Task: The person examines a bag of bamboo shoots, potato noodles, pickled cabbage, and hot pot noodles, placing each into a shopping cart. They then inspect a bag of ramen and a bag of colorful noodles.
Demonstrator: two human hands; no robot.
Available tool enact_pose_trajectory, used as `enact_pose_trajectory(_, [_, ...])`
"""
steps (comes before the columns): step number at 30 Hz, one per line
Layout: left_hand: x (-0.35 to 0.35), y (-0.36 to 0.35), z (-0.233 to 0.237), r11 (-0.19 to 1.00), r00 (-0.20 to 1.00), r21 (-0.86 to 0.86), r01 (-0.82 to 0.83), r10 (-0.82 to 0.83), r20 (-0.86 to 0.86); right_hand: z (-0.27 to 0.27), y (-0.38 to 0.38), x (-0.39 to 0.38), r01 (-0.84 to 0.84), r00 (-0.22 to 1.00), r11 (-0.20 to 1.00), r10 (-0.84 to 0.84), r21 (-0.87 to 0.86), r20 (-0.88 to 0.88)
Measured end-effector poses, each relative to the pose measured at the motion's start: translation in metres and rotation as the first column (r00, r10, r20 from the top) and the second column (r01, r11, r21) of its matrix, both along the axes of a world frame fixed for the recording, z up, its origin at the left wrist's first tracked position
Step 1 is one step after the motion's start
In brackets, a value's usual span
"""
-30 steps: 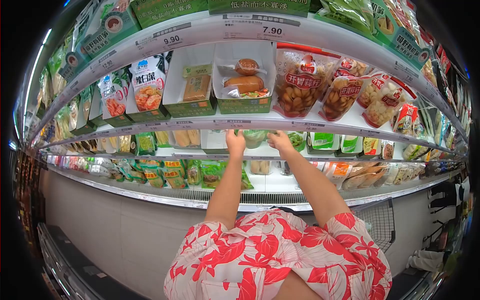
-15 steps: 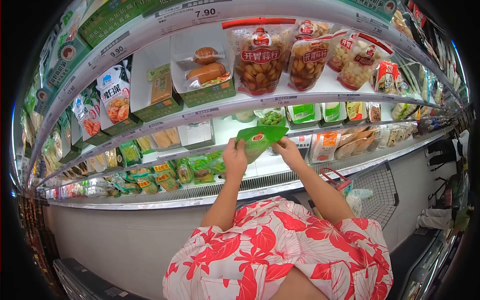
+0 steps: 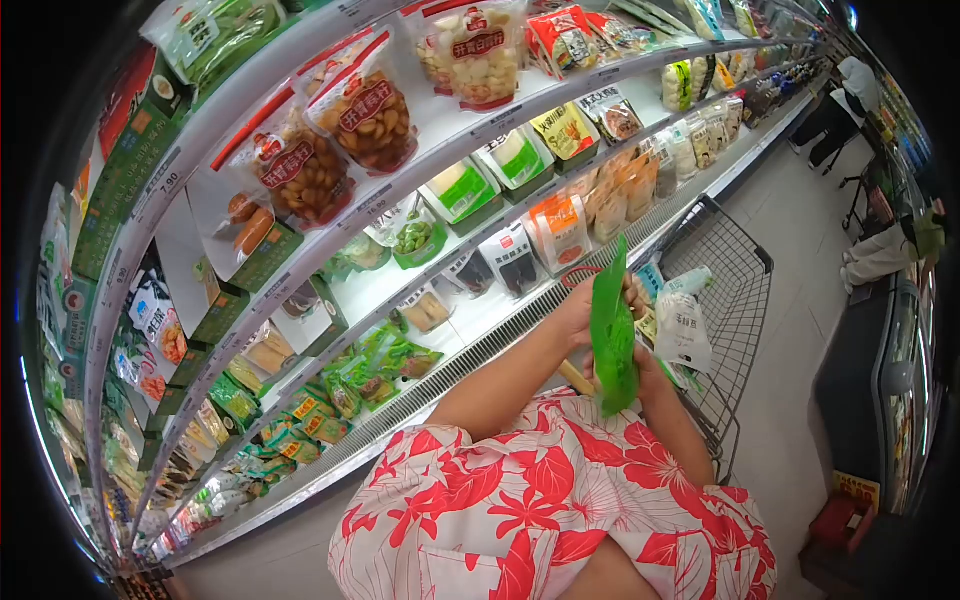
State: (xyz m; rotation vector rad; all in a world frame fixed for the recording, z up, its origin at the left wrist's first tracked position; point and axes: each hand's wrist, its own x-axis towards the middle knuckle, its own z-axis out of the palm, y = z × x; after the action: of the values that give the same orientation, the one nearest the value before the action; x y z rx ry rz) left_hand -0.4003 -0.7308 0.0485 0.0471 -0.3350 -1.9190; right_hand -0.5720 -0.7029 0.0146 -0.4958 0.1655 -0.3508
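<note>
A green plastic packet (image 3: 612, 340) is held upright in front of my body, seen nearly edge-on. My left hand (image 3: 578, 318) grips its left side, with the fingers partly behind it. On the packet's lower right side, my right hand (image 3: 645, 372) is closed around it, partly hidden by the packet. Just beyond my hands stands a wire shopping cart (image 3: 735, 300) with a white bag (image 3: 682, 330) and other packages in it.
Refrigerated shelves (image 3: 470, 340) run along the left, filled with packaged foods. Two people stand at the upper right, one in a white hood (image 3: 858, 85) and one in light trousers (image 3: 880, 255). A dark cabinet (image 3: 855, 390) lines the right side.
The view has turned right, bringing more of the cart into sight. Both hands have moved the green packet away from the shelves towards the cart, and it is now upright.
</note>
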Motion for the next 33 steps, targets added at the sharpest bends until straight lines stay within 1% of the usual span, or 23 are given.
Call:
enact_pose_trajectory(1, [-0.016,-0.008,-0.002,0.997,1.0,0.078,0.012,-0.014,0.017,0.01,0.004,-0.01,0.034,0.999,0.999,-0.034,0.009,0.003])
enact_pose_trajectory(2, [-0.026,-0.016,-0.004,0.993,0.991,0.086,-0.085,0.075,0.107,0.023,0.006,-0.019,0.165,0.985,0.985,-0.167,-0.057,-0.045])
enact_pose_trajectory(3, [-0.031,-0.02,-0.008,0.994,0.993,0.101,-0.048,0.037,0.11,0.029,0.006,-0.029,0.291,0.949,0.949,-0.303,-0.123,-0.09])
enact_pose_trajectory(5, [-0.038,-0.017,-0.019,0.992,0.934,0.115,-0.045,0.002,0.356,0.013,0.004,-0.054,0.4,0.91,0.915,-0.403,-0.053,-0.096])
enact_pose_trajectory(6, [-0.046,-0.009,-0.025,0.991,0.93,0.137,-0.001,-0.049,0.364,0.007,0.001,-0.063,0.507,0.847,0.857,-0.515,-0.092,-0.134])
enact_pose_trajectory(7, [-0.051,-0.001,-0.031,0.975,0.929,0.197,-0.104,0.024,0.369,0.003,-0.002,-0.067,0.6,0.771,0.788,-0.615,-0.135,-0.164])
enact_pose_trajectory(8, [-0.055,0.004,-0.036,0.945,0.917,0.249,-0.212,0.103,0.386,-0.001,-0.003,-0.07,0.633,0.75,0.766,-0.642,-0.111,-0.158])
enact_pose_trajectory(9, [-0.059,0.005,-0.036,0.948,0.911,0.257,-0.186,0.068,0.408,0.005,-0.004,-0.068,0.727,0.641,0.664,-0.748,-0.176,-0.17])
enact_pose_trajectory(10, [-0.063,0.008,-0.031,0.97,0.909,0.17,-0.172,0.089,0.408,0.007,-0.004,-0.068,0.8,0.521,0.551,-0.835,-0.238,-0.18])
enact_pose_trajectory(11, [-0.067,0.013,-0.028,0.984,0.908,0.087,-0.154,0.106,0.405,0.003,-0.005,-0.069,0.822,0.5,0.53,-0.846,-0.207,-0.184])
enact_pose_trajectory(12, [-0.072,0.017,-0.027,0.991,0.917,0.055,-0.118,0.088,0.39,-0.001,-0.005,-0.072,0.816,0.469,0.493,-0.87,-0.302,-0.154])
enact_pose_trajectory(13, [-0.076,0.022,-0.027,0.993,0.917,0.066,-0.1,0.066,0.394,-0.001,-0.004,-0.077,0.792,0.445,0.452,-0.888,-0.411,-0.12])
enact_pose_trajectory(15, [-0.089,0.034,-0.025,0.989,0.846,-0.136,-0.062,0.124,0.519,-0.003,0.001,-0.077,0.811,0.423,0.429,-0.9,-0.399,-0.108])
enact_pose_trajectory(16, [-0.095,0.04,-0.028,0.987,0.799,-0.074,-0.143,0.16,0.58,-0.002,0.004,-0.078,0.831,0.402,0.417,-0.908,-0.368,-0.121])
enact_pose_trajectory(17, [-0.098,0.041,-0.03,0.986,0.802,-0.081,-0.147,0.167,0.573,-0.001,0.005,-0.079,0.85,0.383,0.406,-0.914,-0.334,-0.135])
enact_pose_trajectory(18, [-0.098,0.042,-0.031,0.981,0.755,-0.117,-0.158,0.196,0.626,0.001,0.005,-0.08,0.856,0.408,0.424,-0.905,-0.296,-0.118])
enact_pose_trajectory(19, [-0.098,0.043,-0.032,0.975,0.704,-0.149,-0.166,0.223,0.675,0.0,0.004,-0.081,0.852,0.412,0.429,-0.903,-0.3,-0.122])
enact_pose_trajectory(21, [-0.097,0.044,-0.033,0.973,0.713,-0.139,-0.182,0.229,0.663,-0.004,0.004,-0.083,0.866,0.422,0.444,-0.896,-0.23,-0.141])
enact_pose_trajectory(22, [-0.096,0.045,-0.033,0.971,0.685,-0.144,-0.191,0.237,0.689,-0.007,0.004,-0.085,0.857,0.433,0.457,-0.889,-0.237,-0.146])
enact_pose_trajectory(24, [-0.093,0.048,-0.037,0.966,0.633,-0.146,-0.212,0.25,0.733,-0.013,0.006,-0.084,0.871,0.432,0.459,-0.886,-0.178,-0.17])
enact_pose_trajectory(27, [-0.088,0.054,-0.038,0.956,0.578,-0.151,-0.252,0.274,0.768,-0.026,0.006,-0.083,0.853,0.451,0.481,-0.874,-0.202,-0.18])
enact_pose_trajectory(31, [-0.091,0.058,-0.031,0.938,0.554,-0.182,-0.294,0.322,0.768,-0.025,0.008,-0.082,0.853,0.463,0.485,-0.874,-0.194,-0.149])
enact_pose_trajectory(33, [-0.091,0.06,-0.031,0.898,0.419,-0.293,-0.329,0.417,0.806,-0.022,0.009,-0.082,0.849,0.468,0.497,-0.865,-0.178,-0.184])
